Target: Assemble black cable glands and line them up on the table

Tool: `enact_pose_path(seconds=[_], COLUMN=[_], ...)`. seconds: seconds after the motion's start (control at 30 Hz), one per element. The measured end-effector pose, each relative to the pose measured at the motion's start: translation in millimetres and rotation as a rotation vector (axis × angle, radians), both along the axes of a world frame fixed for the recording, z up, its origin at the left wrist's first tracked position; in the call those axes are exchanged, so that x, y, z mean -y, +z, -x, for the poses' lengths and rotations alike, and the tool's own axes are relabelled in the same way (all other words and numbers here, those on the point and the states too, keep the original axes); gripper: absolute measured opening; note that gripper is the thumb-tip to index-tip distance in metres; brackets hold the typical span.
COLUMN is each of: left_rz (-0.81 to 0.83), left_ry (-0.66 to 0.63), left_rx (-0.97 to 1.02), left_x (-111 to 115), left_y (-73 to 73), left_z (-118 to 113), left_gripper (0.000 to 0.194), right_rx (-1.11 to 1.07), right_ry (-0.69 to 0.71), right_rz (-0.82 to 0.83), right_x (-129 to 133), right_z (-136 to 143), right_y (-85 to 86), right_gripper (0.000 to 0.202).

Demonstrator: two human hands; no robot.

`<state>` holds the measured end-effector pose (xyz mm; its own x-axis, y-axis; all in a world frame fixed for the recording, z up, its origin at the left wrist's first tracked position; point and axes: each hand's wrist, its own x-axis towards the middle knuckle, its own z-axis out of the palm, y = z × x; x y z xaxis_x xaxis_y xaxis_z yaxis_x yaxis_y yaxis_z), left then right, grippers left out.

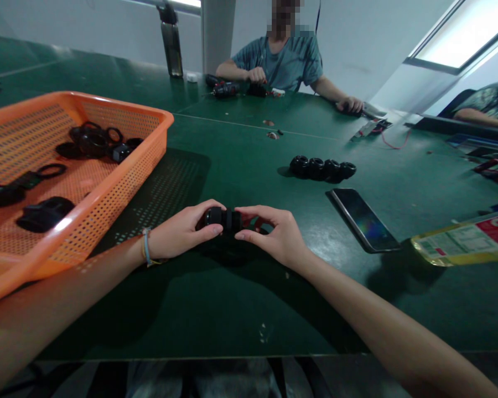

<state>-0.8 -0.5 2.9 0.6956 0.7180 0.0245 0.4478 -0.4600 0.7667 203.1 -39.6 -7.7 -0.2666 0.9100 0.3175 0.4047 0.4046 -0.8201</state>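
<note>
Between my two hands, just above the green table, is a black ribbed cylindrical fitting. My left hand grips its left end between thumb and fingers. At its other end, my right hand pinches the fitting with thumb and fingertips. Whether the fitting is one piece or two joined parts, I cannot tell. To the left, an orange perforated basket holds several black parts, some with rings. A row of black round parts stands on the table beyond my right hand.
A phone and a bottle of yellow liquid lie on the right. Across the table a person sits behind a power drill. A dark tall bottle stands at the back. Another person's arm shows at far right.
</note>
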Motion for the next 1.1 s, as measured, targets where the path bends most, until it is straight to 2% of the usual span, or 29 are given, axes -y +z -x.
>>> enact_pose_path(seconds=[0.17,0.33,0.5,1.1], left_rz=[-0.011,-0.005,-0.016,-0.005], left_ry=[0.001,0.005,-0.001,0.006], left_rx=[0.007,0.005,0.010,-0.007], left_x=[0.7,0.8,0.6,0.8], left_y=[0.2,0.1,0.7,1.1], left_z=[0.7,1.1,1.3,1.0], left_gripper=[0.042,0.044,0.043,0.044], right_rx=[0.021,-0.029,-0.026,-0.004], right_ry=[0.008,-0.020,-0.022,-0.031], right_rz=[-0.059,-0.044,-0.067,-0.044], right_x=[-0.3,1.3,1.4,1.4], right_z=[-1.4,2.3,3.0,2.4], right_y=[-0.6,-3.1,-3.1,-2.1], right_gripper=[0.027,0.033,0.025,0.024])
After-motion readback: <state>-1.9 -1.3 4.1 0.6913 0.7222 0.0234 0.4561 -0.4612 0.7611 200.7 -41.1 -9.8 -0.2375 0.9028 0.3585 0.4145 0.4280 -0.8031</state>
